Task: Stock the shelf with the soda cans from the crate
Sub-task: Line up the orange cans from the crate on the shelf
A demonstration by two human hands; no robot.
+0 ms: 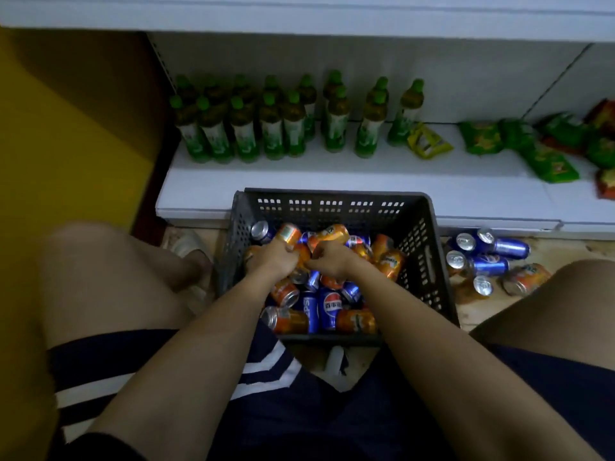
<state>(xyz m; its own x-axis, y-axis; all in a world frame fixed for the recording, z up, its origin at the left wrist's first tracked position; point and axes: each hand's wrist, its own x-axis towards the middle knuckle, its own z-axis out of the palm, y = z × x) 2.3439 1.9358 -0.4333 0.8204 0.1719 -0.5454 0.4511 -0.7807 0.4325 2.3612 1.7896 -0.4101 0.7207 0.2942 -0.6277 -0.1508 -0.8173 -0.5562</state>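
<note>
A dark grey plastic crate [429, 257] stands on the floor in front of the white bottom shelf [366, 181]. It holds several orange and blue soda cans lying in a heap. Both hands are inside it, close together. My left hand [271, 259] grips an orange can [289, 233] whose top end sticks up past the fingers. My right hand [329, 259] is closed on another orange can [329, 235], tilted above the pile. A blue can [331, 309] lies near the crate's front wall.
Green-capped bottles [271, 128] stand in rows at the shelf's left. Green and red snack bags [482, 138] lie at its right. Several blue and orange cans [489, 261] sit on the floor right of the crate. My bare knees flank the crate; a yellow wall is left.
</note>
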